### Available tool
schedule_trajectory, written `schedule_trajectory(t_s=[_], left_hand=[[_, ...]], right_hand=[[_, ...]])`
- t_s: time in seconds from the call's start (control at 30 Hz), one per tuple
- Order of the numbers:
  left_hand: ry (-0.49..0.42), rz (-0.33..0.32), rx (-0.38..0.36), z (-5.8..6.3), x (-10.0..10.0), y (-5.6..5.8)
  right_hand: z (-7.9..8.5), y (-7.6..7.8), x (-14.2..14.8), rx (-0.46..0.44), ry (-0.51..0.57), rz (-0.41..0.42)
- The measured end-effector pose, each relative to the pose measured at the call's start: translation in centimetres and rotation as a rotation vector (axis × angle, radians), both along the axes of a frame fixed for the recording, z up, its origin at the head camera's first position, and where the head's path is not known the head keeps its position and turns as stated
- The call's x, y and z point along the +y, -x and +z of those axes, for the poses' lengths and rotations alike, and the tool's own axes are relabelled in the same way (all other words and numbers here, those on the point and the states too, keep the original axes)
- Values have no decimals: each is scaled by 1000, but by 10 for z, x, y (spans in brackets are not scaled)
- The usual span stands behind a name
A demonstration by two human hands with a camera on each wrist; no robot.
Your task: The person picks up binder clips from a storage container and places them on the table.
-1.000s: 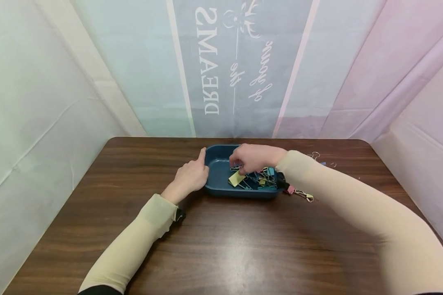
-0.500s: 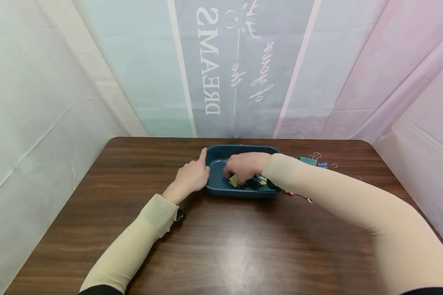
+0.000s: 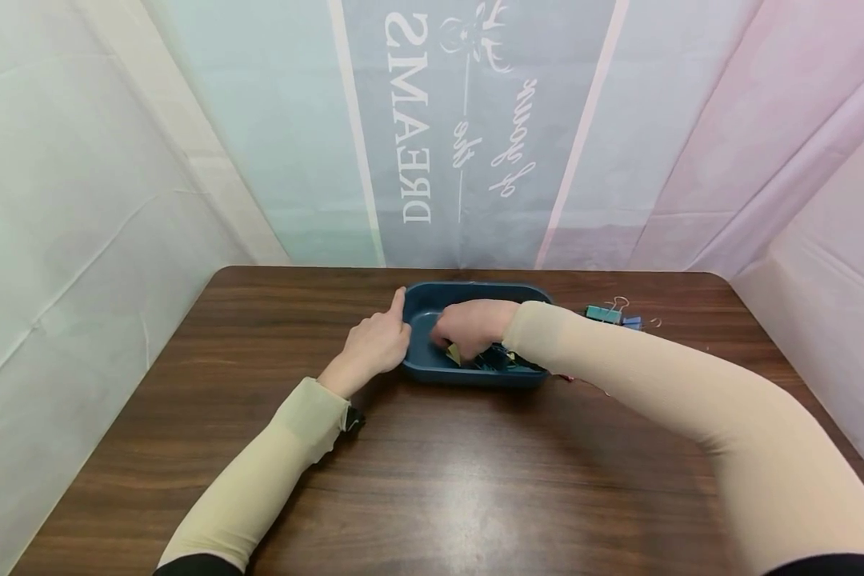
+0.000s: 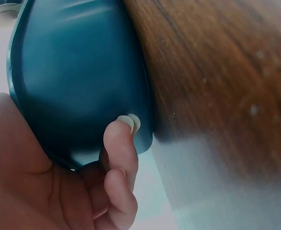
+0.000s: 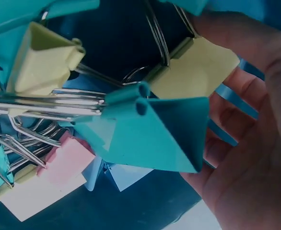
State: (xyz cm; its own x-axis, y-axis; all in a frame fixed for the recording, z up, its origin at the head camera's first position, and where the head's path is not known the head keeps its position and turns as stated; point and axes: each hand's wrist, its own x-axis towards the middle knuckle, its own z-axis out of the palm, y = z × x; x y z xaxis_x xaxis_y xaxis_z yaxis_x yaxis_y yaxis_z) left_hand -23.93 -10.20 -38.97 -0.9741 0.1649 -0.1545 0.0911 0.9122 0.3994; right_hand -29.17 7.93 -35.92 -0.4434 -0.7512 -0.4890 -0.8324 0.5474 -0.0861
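Holding bin (image 3: 468,378): left hand (image 3: 374,342); right hand (image 3: 471,324) inside, pinching yellow clip (image 5: 195,69) among coloured clips (image 5: 145,139).

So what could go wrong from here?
The pale-yellow binder clip in the right hand might snag: crossed silver wire handles and a teal binder clip crowd it. The left hand touches the dark-blue rectangular tray only at one end, so a hard tug might swing it. The cream right sleeve looks close to another teal clip and a blue clip on the brown wooden table, and could brush them.
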Motion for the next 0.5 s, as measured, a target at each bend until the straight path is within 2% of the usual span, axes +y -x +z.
schedule_trajectory(t_s=[0.27, 0.5], left_hand=[[-10, -3, 23, 0, 1, -1], [4, 4, 18, 0, 1, 0]], right_hand=[[6, 0, -1, 20, 36, -49], [16, 2, 1, 68, 164, -66]])
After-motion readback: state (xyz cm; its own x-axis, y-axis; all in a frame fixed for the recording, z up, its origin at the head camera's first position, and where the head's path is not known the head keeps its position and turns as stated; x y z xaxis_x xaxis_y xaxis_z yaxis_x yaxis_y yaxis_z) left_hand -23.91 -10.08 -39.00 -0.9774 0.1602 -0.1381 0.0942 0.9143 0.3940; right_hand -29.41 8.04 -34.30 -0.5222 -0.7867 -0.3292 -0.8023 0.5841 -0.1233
